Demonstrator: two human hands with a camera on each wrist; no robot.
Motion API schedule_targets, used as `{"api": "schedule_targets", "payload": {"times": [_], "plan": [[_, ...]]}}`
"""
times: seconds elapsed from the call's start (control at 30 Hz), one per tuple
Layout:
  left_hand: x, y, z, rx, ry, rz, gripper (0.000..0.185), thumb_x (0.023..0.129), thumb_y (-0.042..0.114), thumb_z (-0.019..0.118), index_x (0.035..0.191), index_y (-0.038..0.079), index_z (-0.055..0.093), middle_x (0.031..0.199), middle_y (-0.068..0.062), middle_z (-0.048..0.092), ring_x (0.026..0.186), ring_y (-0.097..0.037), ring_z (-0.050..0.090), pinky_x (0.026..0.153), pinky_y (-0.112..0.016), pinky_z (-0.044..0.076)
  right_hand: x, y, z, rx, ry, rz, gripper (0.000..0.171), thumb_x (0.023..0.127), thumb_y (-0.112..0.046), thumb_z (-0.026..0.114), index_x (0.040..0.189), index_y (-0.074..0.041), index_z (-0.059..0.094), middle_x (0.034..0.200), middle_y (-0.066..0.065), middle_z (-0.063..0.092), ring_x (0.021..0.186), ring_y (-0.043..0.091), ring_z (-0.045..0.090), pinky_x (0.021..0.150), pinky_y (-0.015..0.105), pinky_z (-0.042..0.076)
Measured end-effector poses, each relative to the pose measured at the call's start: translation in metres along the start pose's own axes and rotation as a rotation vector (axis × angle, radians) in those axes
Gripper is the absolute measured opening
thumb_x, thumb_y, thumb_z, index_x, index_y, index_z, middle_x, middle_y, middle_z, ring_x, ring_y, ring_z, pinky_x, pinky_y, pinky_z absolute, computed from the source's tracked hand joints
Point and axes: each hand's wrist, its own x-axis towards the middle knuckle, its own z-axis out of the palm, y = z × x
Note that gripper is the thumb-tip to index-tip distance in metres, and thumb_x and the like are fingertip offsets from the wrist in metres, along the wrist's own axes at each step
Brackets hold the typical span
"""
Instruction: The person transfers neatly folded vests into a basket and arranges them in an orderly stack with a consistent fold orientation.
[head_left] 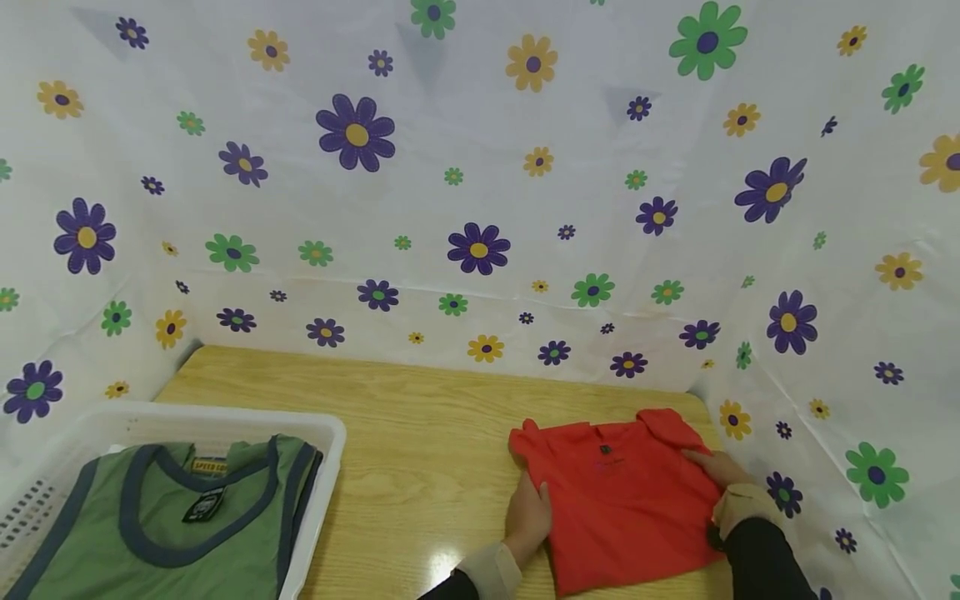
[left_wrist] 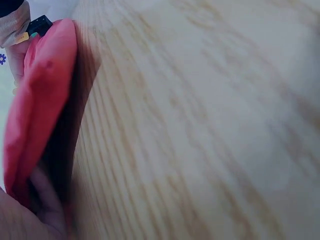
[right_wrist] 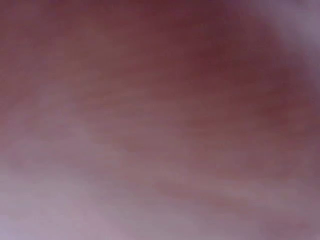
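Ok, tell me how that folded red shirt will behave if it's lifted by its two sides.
The red shirt is soft cloth, so it would probably sag in the middle. Its folds look loose, so they may fall open. It likely weighs little; the left hand and right hand only touch its edges.

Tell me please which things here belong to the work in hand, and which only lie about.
In the work:
- folded red shirt on the wooden table
- left hand at its left edge
- right hand on its right edge

Only lying about:
- green tank top
- white basket holding it
- flowered cloth behind
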Motion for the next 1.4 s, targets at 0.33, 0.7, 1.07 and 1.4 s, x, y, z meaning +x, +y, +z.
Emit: {"api": "schedule_targets", "payload": {"times": [0.33,0.7,1.07,1.4], "plan": [[0.009,-0.002,-0.011,-0.084,0.007,0.129,0.021,0.097,0.013,0.048,0.114,0.001,0.052,0.101,-0.017,0.066,0.096,-0.034,0.065,0.075,-0.041,0.052,-0.012,-0.003,0.003,0.132,0.089,-0.035,0.075,0.094,-0.049,0.040,0.126,0.019,0.041,0.122,0.035,0.049,0.106,0.039,0.052,0.094,0.051,0.043],[0.020,-0.005,-0.030,-0.145,0.001,0.191,0.030,0.097,0.010,0.046,0.124,-0.002,0.047,0.106,-0.023,0.065,0.096,-0.035,0.064,0.079,-0.043,0.052,-0.027,-0.019,0.011,0.321,0.164,-0.055,0.077,0.096,-0.051,0.040,0.136,0.015,0.034,0.139,0.034,0.036,0.122,0.043,0.042,0.108,0.056,0.031],[0.024,0.019,-0.077,-0.183,0.020,0.239,0.026,0.097,0.009,0.046,0.121,0.000,0.051,0.111,-0.018,0.064,0.100,-0.033,0.062,0.085,-0.045,0.051,-0.046,-0.055,0.008,0.419,0.220,-0.064,0.077,0.095,-0.052,0.040,0.142,0.008,0.029,0.142,0.030,0.033,0.125,0.040,0.037,0.112,0.053,0.026],[0.019,0.033,-0.151,-0.169,-0.003,0.223,0.029,0.098,0.013,0.046,0.126,0.005,0.051,0.113,-0.017,0.064,0.099,-0.031,0.062,0.083,-0.044,0.051,-0.079,-0.114,0.017,0.612,0.222,-0.085,0.075,0.091,-0.053,0.049,0.141,0.000,0.033,0.121,0.008,0.053,0.107,0.018,0.048,0.101,0.035,0.040]]}}
